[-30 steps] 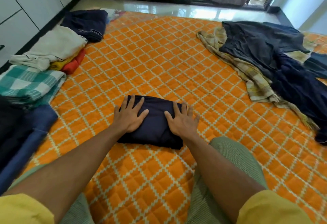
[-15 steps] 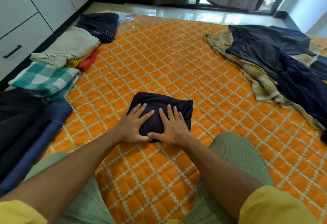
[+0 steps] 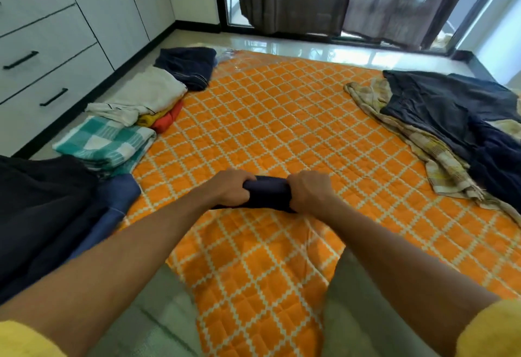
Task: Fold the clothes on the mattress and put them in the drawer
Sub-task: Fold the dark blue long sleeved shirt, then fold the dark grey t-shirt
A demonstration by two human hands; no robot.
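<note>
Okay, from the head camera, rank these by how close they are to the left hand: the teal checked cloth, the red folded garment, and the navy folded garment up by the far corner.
Measured from the left hand:
1. Teal checked cloth, nearest, on the mattress's left edge.
2. Red folded garment, farther back, tucked under the cream stack.
3. Navy folded garment, farthest, at the far left corner near the window.

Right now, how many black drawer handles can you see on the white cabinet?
2. One handle sits on the upper visible drawer at the far left; the other handle is on the drawer below it, slightly right. Others may lie outside the frame.
</note>
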